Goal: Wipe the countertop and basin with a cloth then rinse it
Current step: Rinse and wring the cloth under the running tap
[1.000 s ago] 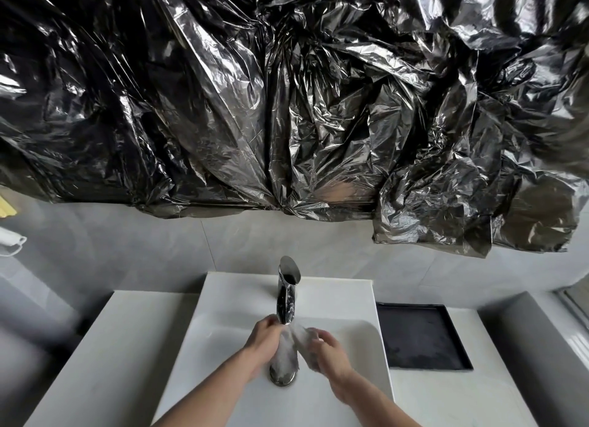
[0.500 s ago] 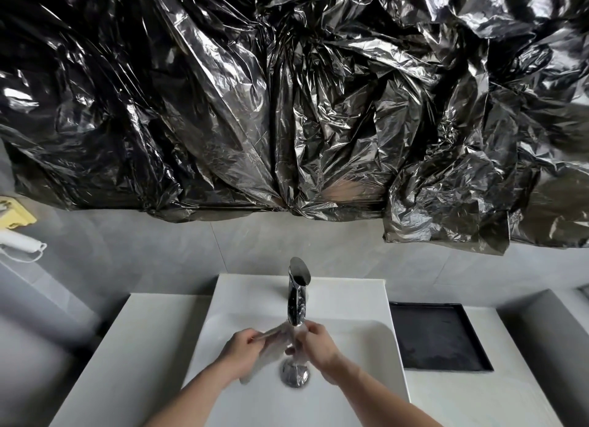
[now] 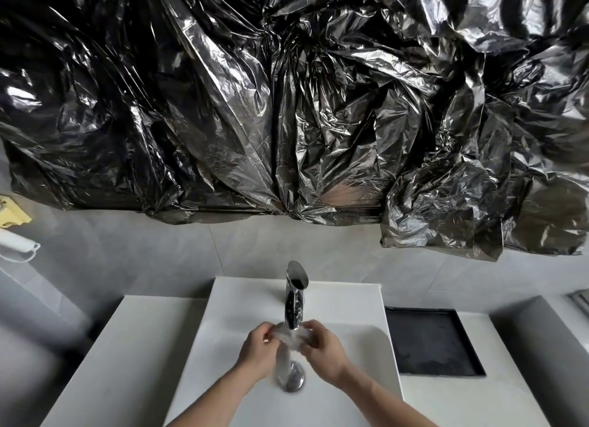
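Crumpled black plastic sheeting (image 3: 287, 101): covers the wall above. White stone countertop (image 3: 105, 356): flanks the sink. White rectangular basin (image 3: 344, 394): hands work over its chrome drain (image 3: 291, 377). Black square tray (image 3: 430, 340): recessed at right. Chrome tap (image 3: 294, 294): spout above the cloth. Left hand (image 3: 256, 351), right hand (image 3: 323, 351): each pinching one end. Pale thin cloth (image 3: 288, 339): a second ago bunched lower, now stretched between both hands directly under the spout; rinsing appears underway, the task's closing step.
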